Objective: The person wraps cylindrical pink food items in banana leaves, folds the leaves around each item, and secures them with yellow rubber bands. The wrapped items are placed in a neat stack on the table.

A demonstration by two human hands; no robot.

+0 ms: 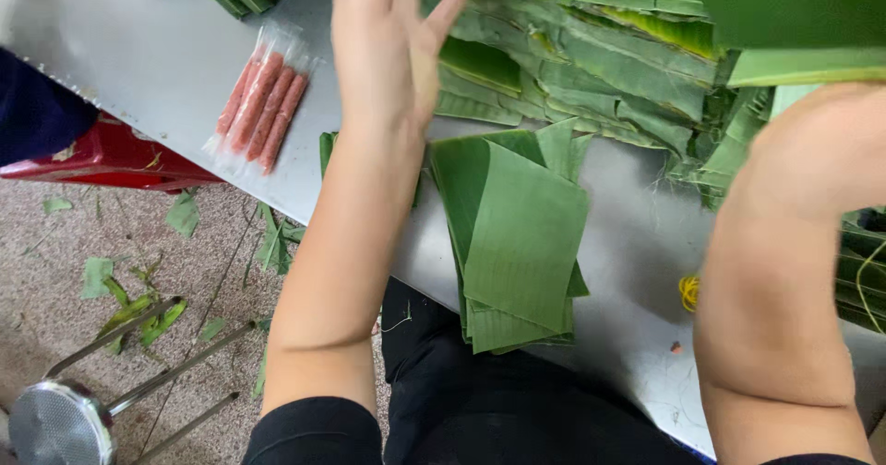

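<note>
Left hand: the left hand (pixel 388 36) was spread open, fingers out, reaching at the big heap of banana leaves (pixel 591 68).
Right hand: the right hand (pixel 821 142) was half hidden under leaves; I couldn't tell its grip.
Cut stack: one stack of trimmed leaf pieces (pixel 517 244) lay on the grey table (pixel 166 50), close to its near edge.
Risk: a forearm brushing that stack might have pushed it off.
Count: one clear pack of four pink sausages (pixel 261 105); one yellow rubber band (pixel 688 292).
</note>
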